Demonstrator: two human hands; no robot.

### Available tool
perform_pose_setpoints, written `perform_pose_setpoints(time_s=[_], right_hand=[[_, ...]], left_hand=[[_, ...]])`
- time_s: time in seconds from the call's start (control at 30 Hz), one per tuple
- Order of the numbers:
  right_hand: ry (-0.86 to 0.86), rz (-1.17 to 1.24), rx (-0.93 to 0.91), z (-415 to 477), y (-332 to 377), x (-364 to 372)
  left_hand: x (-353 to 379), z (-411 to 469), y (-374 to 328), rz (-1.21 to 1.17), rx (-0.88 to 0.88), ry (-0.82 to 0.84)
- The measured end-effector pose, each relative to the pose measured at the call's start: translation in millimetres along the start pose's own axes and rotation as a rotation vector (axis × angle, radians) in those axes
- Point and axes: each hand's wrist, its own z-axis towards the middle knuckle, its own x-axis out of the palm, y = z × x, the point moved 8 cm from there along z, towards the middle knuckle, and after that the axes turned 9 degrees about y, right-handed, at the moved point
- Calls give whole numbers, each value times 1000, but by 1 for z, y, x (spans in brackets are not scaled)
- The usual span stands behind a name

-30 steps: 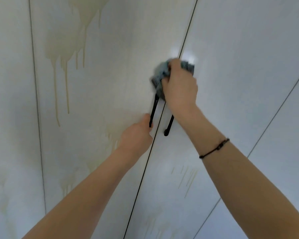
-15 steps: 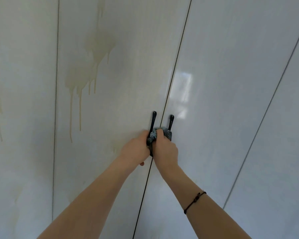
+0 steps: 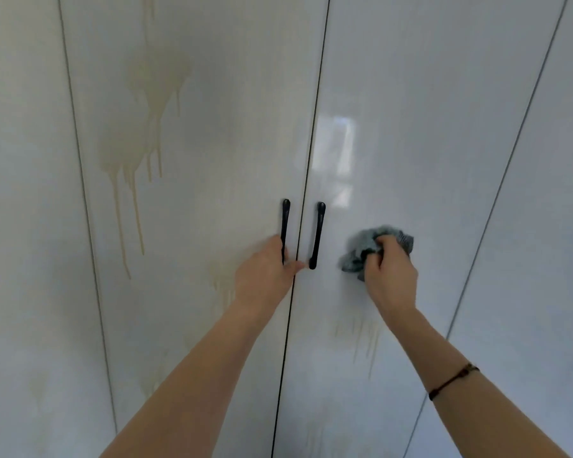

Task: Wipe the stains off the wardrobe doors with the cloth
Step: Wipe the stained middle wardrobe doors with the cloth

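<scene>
Two glossy white wardrobe doors meet at a dark seam, the left door and the right door. Each carries a black bar handle beside the seam. My left hand grips the lower end of the left handle. My right hand holds a crumpled grey-blue cloth pressed against the right door, just right of the right handle. A large tan stain with long drips marks the left door. Faint drip streaks sit on the right door below the cloth.
Pale smears show on the left door beneath my left hand. Further white panels flank the pair, one at the far left and one at the far right. A bright window reflection lies on the right door.
My right hand has moved the cloth from the handles out to the right, onto the right door. My left hand stays on the left handle. The view has shifted slightly.
</scene>
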Motion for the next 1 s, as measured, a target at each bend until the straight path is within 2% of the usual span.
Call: perform_pose_setpoints(time_s=[0.07, 0.17, 0.37, 0.43, 0.57, 0.67, 0.77, 0.87, 0.93, 1.0], right_hand=[[-136, -23, -21, 33, 8, -41], [-200, -52, -109, 56, 27, -47], [-245, -14, -353, -22, 27, 71], [-182, -95, -488, -65, 16, 117], [115, -277, -671, -148, -29, 204], [156, -306, -664, -143, -38, 203], [4, -197, -514, -85, -3, 144], [-168, 103, -386, -41, 27, 96], [-216, 142, -437, -41, 37, 100], [-165, 30, -544, -63, 33, 132]], left_hand=[[1, 2, 1, 10, 17, -62], [6, 3, 2, 15, 49, -104], [15, -6, 2, -4, 161, -148], [19, -6, 1, 4, 159, -149], [23, -6, 5, 3, 104, -167], [27, -8, 6, -13, 97, -145], [29, -9, 9, -45, 87, -110], [31, -10, 13, -155, 52, -37], [30, -9, 15, -228, 27, 22], [29, -8, 16, -251, 11, 60]])
